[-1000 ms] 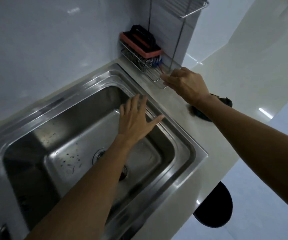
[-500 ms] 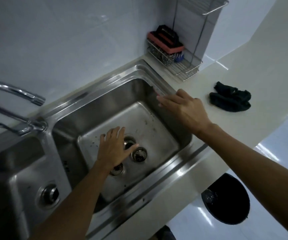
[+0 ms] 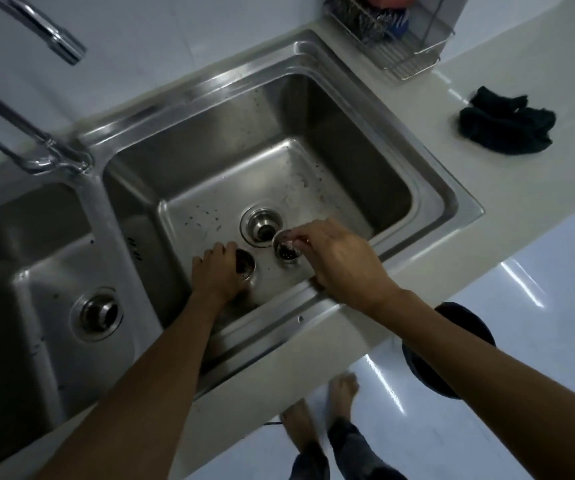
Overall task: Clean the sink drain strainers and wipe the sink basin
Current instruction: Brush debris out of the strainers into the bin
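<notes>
Both hands are working on strainers lying in the right sink basin (image 3: 313,140).

The left hand (image 3: 217,271) is closing around one strainer (image 3: 245,266) on the basin floor; the right hand (image 3: 341,258) is pinching the other strainer (image 3: 285,250) beside the open drain (image 3: 262,226). A dark cloth (image 3: 507,124) is lying on the counter (image 3: 521,188).

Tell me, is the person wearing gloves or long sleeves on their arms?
No. The left hand and right hand are bare, with no gloves. Both forearms are uncovered right to the picture's edge, so no sleeves show. I see no watch, ring or bracelet on either wrist, though the light is dim.
</notes>
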